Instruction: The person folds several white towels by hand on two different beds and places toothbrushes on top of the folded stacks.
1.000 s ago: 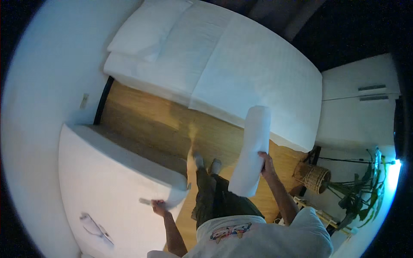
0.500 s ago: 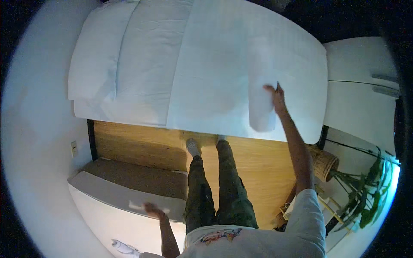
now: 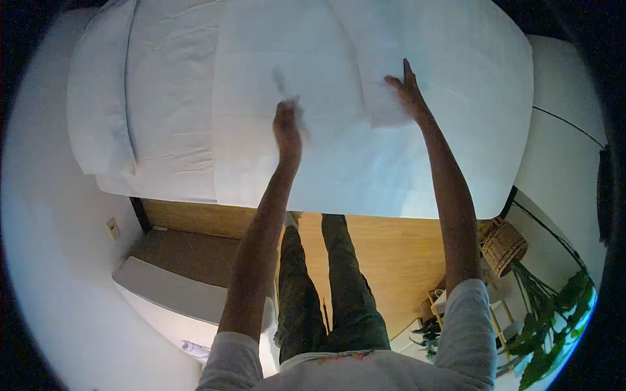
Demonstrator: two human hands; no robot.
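Over the middle of the white-covered bed (image 3: 319,163), my left hand (image 3: 287,127) is closed around a small pale, slim thing whose kind is lost in motion blur. A greyish streak shows above its fingers. On the right, my right hand (image 3: 409,98) has its thumb and forefinger spread apart. It lies against the side of a long white piece (image 3: 381,107), which looks like folded or rolled cloth and blends into the white cover. The far end of this piece is hard to make out.
White pillows (image 3: 98,98) lie at the bed's left end. Behind me at left stands a grey-topped white bench (image 3: 176,293), with a white bottle-like thing (image 3: 194,348) near it. At right are a woven basket (image 3: 503,246) and a leafy plant (image 3: 554,313).
My left hand has swung from the grey bench top up over the bed, holding the pale thing. My right hand and the long white piece have shifted farther from the bed's near edge.
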